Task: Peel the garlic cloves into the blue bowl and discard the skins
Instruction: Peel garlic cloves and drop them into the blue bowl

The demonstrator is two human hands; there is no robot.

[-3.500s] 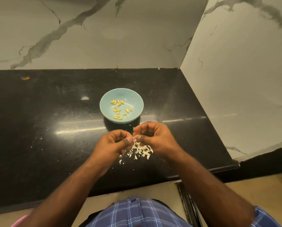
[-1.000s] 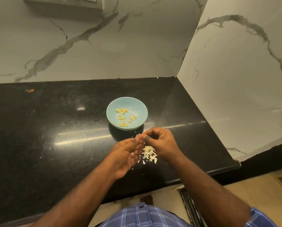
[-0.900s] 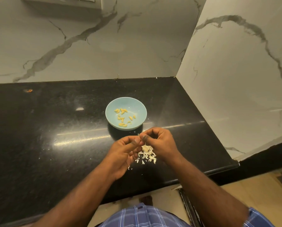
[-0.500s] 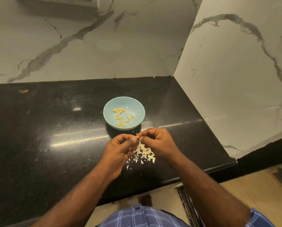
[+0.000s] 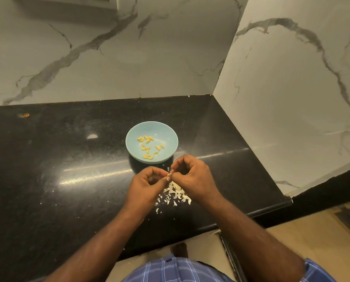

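Head view shows both hands, left hand (image 5: 147, 183) and right hand (image 5: 192, 176), pinching what looks like one garlic clove (image 5: 169, 175). Beyond them, the blue bowl (image 5: 171, 137) holds peeled cloves (image 5: 148, 147); beneath them skins (image 5: 175, 195) lie undiscarded.

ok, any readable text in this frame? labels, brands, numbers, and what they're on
None readable. The blue bowl, the black counter, the marble wall and the plaid shirt carry no print. The fixture at the top edge is cropped, with no lettering visible. The garlic clove between both hands is unmarked.
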